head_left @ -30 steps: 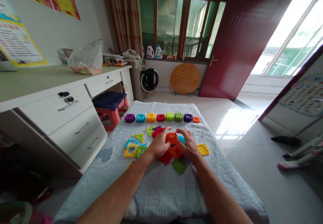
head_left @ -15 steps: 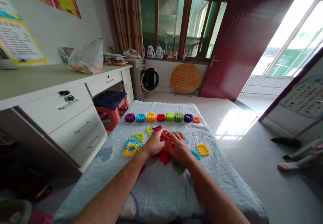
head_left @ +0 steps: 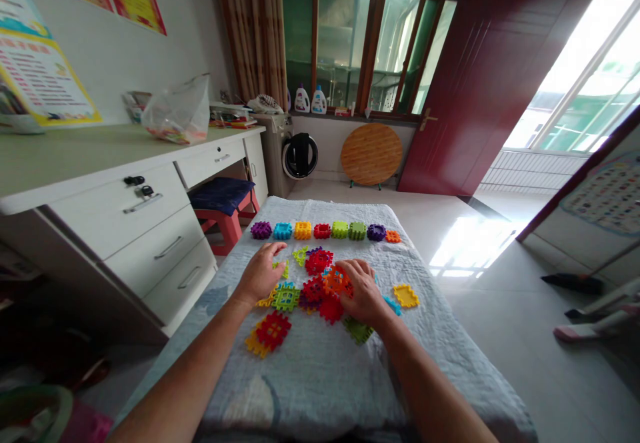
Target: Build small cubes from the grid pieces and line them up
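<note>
Orange notched tiles lay under the curled right hand; whether it gripped them, I could not tell. The left hand, spread and empty, hung beside a lime triangle; red tiles crowded between, before a row of blocks.

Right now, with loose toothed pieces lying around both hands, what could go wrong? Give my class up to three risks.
1. The right hand is at the orange pieces, close among red pieces; lifting one might drag its neighbours.
2. The left hand is open just short of the row of coloured stacks; reaching forward could knock it.
3. The cloth is wrinkled; a tug might shift everything.
</note>
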